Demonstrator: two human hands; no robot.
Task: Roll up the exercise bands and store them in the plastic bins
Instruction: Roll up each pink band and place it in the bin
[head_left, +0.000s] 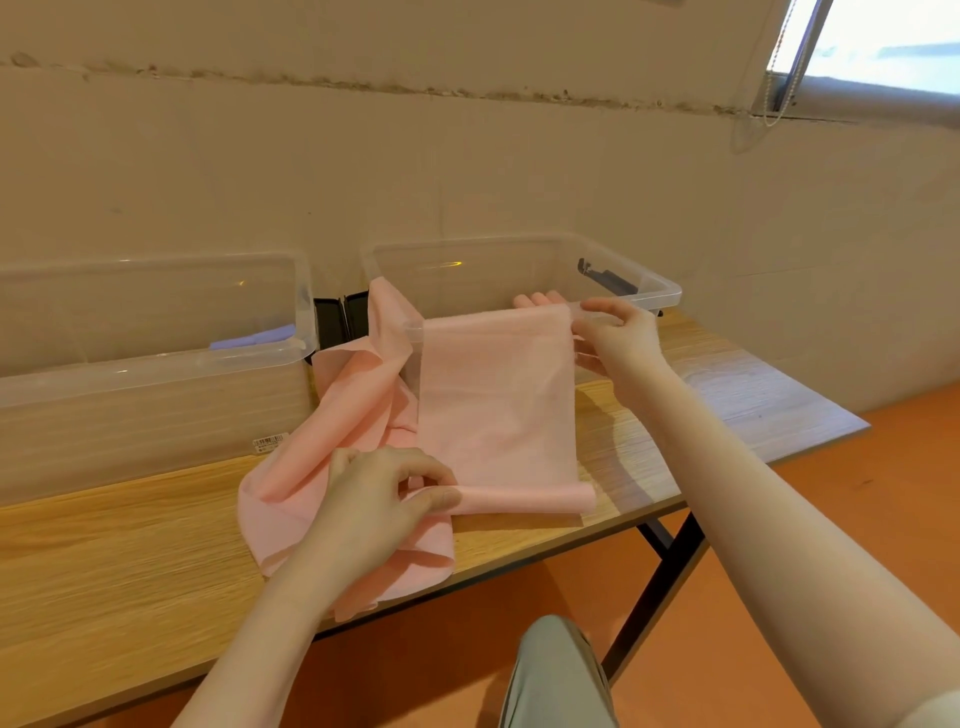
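A long pink exercise band (493, 405) lies on the wooden table (130, 545), part of it stretched flat between my hands. My left hand (379, 499) pinches the band's near end, where a small fold or roll shows at the edge. My right hand (613, 332) grips the far part of the band, lifted against the front rim of the right clear plastic bin (654, 291). The rest of the band bunches loosely to the left and hangs over the table's front edge. The left clear bin (156, 364) holds a purple band (254, 338).
Black latches (337, 322) sit between the two bins, and another black latch (608, 280) is on the right bin. The table's black leg (660, 571) stands over an orange floor. My knee (556, 675) is below the table edge. A wall is right behind the bins.
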